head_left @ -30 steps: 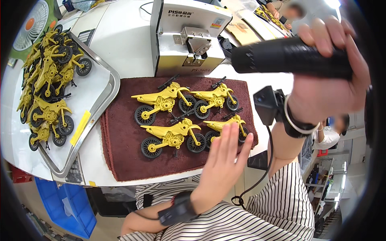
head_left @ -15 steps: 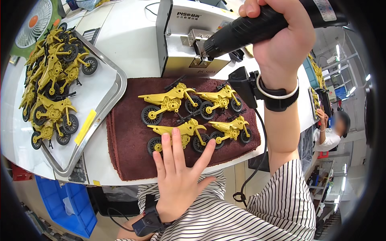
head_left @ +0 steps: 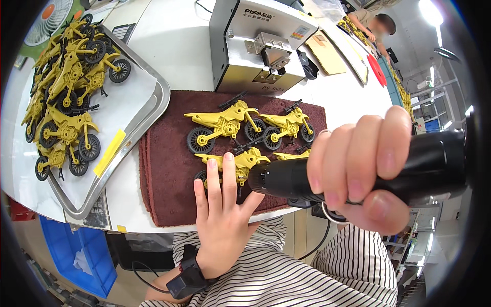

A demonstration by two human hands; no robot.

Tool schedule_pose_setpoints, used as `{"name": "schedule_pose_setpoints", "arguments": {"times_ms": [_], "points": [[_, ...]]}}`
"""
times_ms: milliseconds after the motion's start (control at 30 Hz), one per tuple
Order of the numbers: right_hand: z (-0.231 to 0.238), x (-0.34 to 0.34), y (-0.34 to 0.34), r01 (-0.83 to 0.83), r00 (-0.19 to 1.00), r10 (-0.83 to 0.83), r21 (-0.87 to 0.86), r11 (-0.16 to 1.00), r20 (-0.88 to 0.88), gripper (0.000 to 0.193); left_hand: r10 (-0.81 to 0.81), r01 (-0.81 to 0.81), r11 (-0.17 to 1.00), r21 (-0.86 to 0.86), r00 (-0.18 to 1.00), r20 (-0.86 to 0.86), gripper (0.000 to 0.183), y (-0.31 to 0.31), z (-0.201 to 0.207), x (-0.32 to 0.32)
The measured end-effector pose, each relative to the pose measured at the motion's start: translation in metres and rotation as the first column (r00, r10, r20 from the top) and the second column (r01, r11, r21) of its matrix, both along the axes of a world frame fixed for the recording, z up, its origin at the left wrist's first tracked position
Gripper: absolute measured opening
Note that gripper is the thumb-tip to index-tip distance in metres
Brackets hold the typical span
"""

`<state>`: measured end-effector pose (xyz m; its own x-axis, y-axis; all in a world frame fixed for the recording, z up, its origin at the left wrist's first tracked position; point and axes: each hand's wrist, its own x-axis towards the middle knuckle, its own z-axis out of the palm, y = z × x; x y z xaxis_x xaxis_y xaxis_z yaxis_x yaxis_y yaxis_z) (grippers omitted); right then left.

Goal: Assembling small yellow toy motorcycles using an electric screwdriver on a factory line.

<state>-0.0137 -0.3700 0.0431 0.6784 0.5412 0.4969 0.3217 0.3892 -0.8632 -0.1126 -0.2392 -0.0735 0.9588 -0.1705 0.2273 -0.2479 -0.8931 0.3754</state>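
Near-left yellow toy motorbike [head_left: 246, 159] lies on its side on the brown cloth [head_left: 162, 171]. Left hand [head_left: 223, 227] flat, fingers spread over its rear; right hand [head_left: 360, 166] wrapped round black power driver [head_left: 286, 179], nose at the bike. Can't see tip contact. Risk: soft cloth could let bike creep, tip skidding toward left fingers.

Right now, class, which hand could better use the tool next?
Probably the right hand: it grips the black tool, pointed toward a toy motorbike; the left hand lies over the motorbike's rear.
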Motion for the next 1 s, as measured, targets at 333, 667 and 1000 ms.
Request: {"name": "schedule_pose_setpoints", "arguments": {"times_ms": [333, 667, 1000], "points": [[0.001, -0.009, 0.002, 0.073, 0.997, -0.071, -0.158, 0.985, 0.018, 0.033, 0.027, -0.031, 0.991, -0.130, 0.999, -0.031, 0.051, -0.002, 0.008, 0.001], [0.010, -0.008, 0.004, 0.029, 0.996, -0.001, -0.326, 0.945, 0.085, 0.035, 0.005, -0.007, 0.998, -0.058, 0.999, -0.045, 0.046, 0.001, 0.010, 0.002], [0.075, 0.016, -0.039, 0.152, 0.984, -0.171, 0.281, 0.948, 0.044, 0.028, -0.076, 0.077, 0.997, 0.009, 0.991, -0.114, 0.117, 0.003, 0.012, 0.003]]}}
